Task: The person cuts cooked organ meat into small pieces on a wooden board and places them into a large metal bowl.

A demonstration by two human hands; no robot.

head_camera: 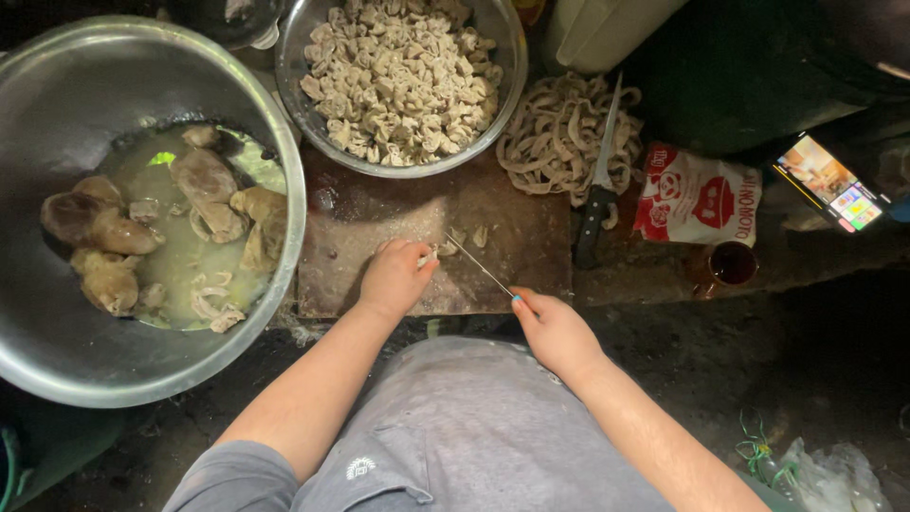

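My left hand (395,277) presses a pale strip of offal (428,256) onto a wet wooden cutting board (379,213). My right hand (553,329) grips the handle of a thin-bladed knife (479,266), whose blade slants up-left to the strip beside my left fingertips. A few cut pieces (471,235) lie on the board just beyond the blade.
A large steel bowl (57,370) at left holds offal chunks in cloudy liquid. A smaller bowl (507,71) at top is heaped with cut pieces. Uncut strips (550,142), a second black-handled knife (597,180), a red-and-white packet (697,201), a small cup (730,265) and a lit phone (831,182) lie right.
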